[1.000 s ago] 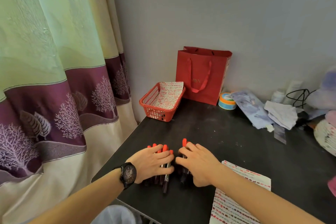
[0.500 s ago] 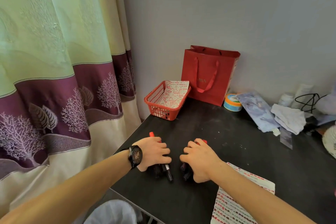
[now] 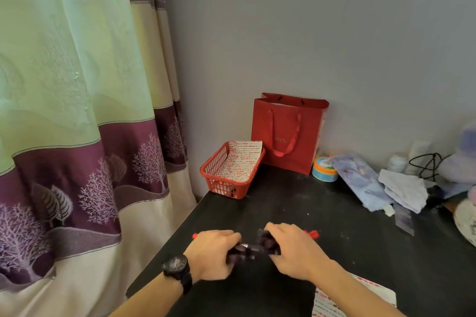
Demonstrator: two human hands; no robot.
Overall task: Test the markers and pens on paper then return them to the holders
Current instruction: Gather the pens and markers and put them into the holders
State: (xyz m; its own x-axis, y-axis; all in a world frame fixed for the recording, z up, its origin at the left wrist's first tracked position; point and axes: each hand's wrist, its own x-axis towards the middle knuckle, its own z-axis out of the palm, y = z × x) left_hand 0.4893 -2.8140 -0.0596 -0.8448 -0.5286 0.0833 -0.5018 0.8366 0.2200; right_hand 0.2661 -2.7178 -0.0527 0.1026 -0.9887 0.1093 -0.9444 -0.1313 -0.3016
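Currently 2 closed grips: left hand curls round dark markers, right hand round more, barrels meeting between the fists, red caps poking outward, by the counter's near-left edge.

Black wristwatch, bare forearms.

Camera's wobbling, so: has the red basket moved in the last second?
No; the red basket still sits at the table corner beside the red bag.
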